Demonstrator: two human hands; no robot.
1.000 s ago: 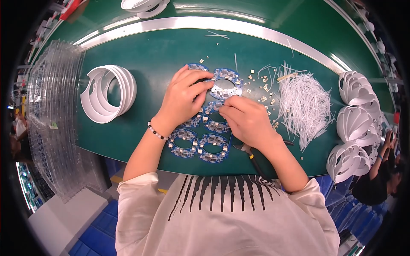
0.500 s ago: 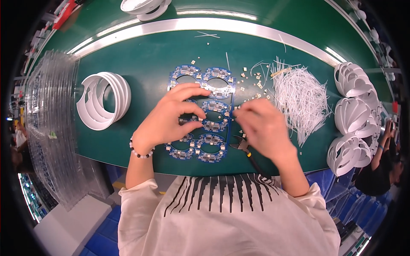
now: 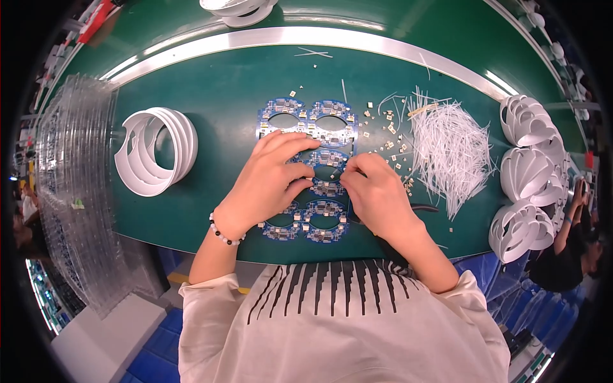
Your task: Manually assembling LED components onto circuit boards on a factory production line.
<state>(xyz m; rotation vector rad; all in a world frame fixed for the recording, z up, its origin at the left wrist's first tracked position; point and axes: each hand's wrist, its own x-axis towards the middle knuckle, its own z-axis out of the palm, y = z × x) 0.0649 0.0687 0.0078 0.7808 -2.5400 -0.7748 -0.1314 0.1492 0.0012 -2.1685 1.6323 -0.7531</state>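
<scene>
A panel of joined blue circuit boards, ring-shaped with oval openings, lies on the green tabletop in front of me. My left hand rests over its middle left part, fingers apart, with the thumb and index tips at the inner edge of a middle-right ring. At the panel's right edge, my right hand has thumb and index finger pinched together; whatever is between them is too small to make out. Cutters lie mostly hidden beneath that hand, a dark handle showing. Small cream-coloured parts are scattered beyond it.
To the right is a heap of thin white strips. White curved plastic pieces line the right table edge. A stack of white rings stands at left, beside stacked clear plastic trays. A white bowl-shaped part sits beyond the metal rail.
My right hand has moved slightly left and down to the panel's edge, now covering most of the cutters. My left hand has shifted a little right and down over the panel.
</scene>
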